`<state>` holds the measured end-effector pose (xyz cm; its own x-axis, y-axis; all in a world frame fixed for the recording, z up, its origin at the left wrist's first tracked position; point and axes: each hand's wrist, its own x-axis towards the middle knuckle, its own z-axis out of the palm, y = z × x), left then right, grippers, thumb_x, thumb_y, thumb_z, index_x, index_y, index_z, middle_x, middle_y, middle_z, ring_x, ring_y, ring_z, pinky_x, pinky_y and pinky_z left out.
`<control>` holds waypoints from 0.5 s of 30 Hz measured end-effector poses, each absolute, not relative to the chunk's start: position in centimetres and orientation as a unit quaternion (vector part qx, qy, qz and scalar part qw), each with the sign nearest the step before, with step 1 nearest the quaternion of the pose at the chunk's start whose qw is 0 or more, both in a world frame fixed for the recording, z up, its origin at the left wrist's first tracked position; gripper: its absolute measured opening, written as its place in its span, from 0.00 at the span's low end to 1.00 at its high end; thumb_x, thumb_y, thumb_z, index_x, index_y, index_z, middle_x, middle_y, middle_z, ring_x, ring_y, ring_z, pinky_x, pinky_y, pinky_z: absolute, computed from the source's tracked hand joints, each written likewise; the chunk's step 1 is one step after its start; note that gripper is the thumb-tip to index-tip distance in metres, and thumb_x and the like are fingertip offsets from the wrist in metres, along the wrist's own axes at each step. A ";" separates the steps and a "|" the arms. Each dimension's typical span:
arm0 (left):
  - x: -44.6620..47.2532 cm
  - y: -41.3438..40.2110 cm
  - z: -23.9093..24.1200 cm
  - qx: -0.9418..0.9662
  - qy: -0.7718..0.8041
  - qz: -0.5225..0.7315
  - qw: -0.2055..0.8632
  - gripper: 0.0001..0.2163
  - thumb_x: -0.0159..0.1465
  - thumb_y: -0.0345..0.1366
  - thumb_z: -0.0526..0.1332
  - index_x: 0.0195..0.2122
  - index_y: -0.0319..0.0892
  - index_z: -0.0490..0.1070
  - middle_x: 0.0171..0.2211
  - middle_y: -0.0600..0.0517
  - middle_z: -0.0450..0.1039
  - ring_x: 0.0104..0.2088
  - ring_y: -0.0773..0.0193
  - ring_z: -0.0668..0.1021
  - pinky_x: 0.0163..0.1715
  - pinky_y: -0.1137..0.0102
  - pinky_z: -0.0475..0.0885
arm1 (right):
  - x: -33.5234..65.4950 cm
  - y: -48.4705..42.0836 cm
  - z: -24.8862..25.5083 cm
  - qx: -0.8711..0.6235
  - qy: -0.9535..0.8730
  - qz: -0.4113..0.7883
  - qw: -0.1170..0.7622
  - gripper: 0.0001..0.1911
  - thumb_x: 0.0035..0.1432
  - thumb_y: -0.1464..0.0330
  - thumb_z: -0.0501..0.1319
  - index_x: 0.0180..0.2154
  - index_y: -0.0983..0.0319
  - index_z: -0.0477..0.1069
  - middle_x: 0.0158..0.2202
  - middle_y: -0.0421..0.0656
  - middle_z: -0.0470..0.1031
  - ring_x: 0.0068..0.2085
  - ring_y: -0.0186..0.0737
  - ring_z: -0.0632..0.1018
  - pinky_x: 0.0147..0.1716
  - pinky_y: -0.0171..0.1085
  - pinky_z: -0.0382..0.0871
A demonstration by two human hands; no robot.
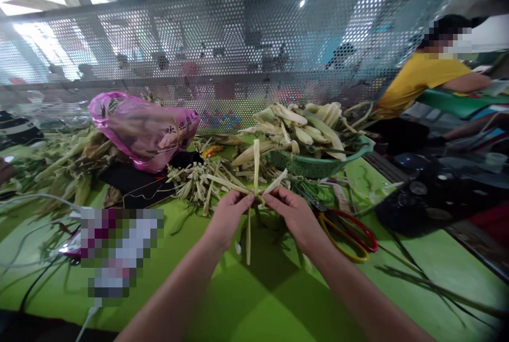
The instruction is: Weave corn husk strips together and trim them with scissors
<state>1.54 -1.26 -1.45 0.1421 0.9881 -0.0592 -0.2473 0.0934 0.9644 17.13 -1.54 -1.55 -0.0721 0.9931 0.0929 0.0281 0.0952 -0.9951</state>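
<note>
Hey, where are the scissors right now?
In the head view, the scissors lie on the green table just right of the right hand, below the green basket.

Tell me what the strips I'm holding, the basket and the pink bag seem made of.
Strips: probably dried husk or leaf, pale, matte, fibrous.
Basket: likely plastic, green with moulded holes.
Bag: thin plastic film, translucent, glossy, crinkled.

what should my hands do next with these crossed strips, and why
Probably fold the upright strip down over the crossing. The left hand and right hand both pinch the strips where they cross, so the crossing looks held, while that strip's top end stands free above them.
</note>
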 end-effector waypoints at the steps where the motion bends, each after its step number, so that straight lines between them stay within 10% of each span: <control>1: 1.7 -1.3 -1.4 0.454 0.409 0.504 0.610 0.10 0.55 0.41 0.65 0.32 0.39 0.75 0.30 0.50 0.75 0.33 0.65 0.73 0.37 0.72 0.66 | 17.1 -1.5 -1.7 -0.457 -0.524 0.506 0.511 0.14 0.51 0.57 0.65 0.33 0.62 0.73 0.30 0.40 0.74 0.34 0.39 0.73 0.38 0.38 0.66; 15: 1.9 -1.6 -1.0 0.525 0.362 0.478 0.604 0.08 0.54 0.39 0.66 0.29 0.38 0.76 0.28 0.50 0.74 0.32 0.63 0.73 0.39 0.69 0.66 | 17.3 -1.4 -1.4 -0.446 -0.446 0.554 0.543 0.16 0.45 0.57 0.69 0.32 0.62 0.73 0.27 0.40 0.74 0.29 0.36 0.72 0.31 0.36 0.67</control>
<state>1.89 -1.65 -0.96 0.2806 0.9577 0.0634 -0.1974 -0.0071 0.9803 17.33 -1.42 -1.43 -0.0121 0.9999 -0.0088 -0.2035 -0.0111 -0.9790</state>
